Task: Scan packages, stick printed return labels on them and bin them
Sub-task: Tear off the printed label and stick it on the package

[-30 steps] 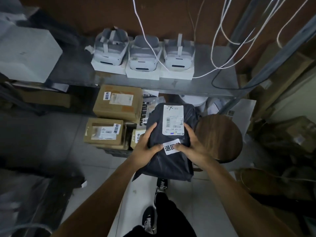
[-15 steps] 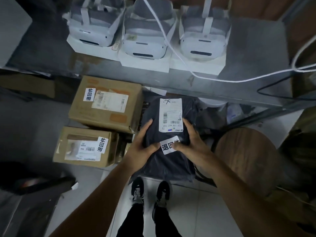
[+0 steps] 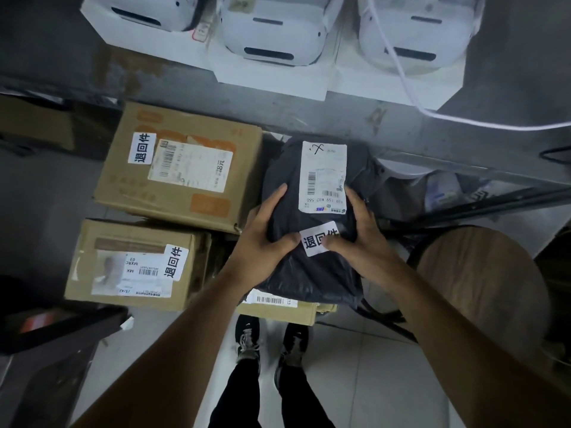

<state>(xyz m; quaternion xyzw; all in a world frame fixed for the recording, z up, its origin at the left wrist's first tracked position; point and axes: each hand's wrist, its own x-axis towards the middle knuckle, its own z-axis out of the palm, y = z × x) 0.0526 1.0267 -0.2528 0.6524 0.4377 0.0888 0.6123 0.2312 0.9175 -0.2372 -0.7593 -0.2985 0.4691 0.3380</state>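
On the left, two cardboard boxes are seen, the upper box and the lower box, each labelled with one white return sticker. In the middle, one dark poly mailer is clamped between the left hand and right hand above a third box, its return label pinned under both thumbs. Three white headsets are lined along the shelf above, and one round wooden stool is seen at right.

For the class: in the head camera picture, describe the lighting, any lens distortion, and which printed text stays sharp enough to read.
Head view: dim, bluish light, corners falling dark; wide-angle bending curves the shelf edge; the return label under the hands is crisp, the shipping label fine print is soft.
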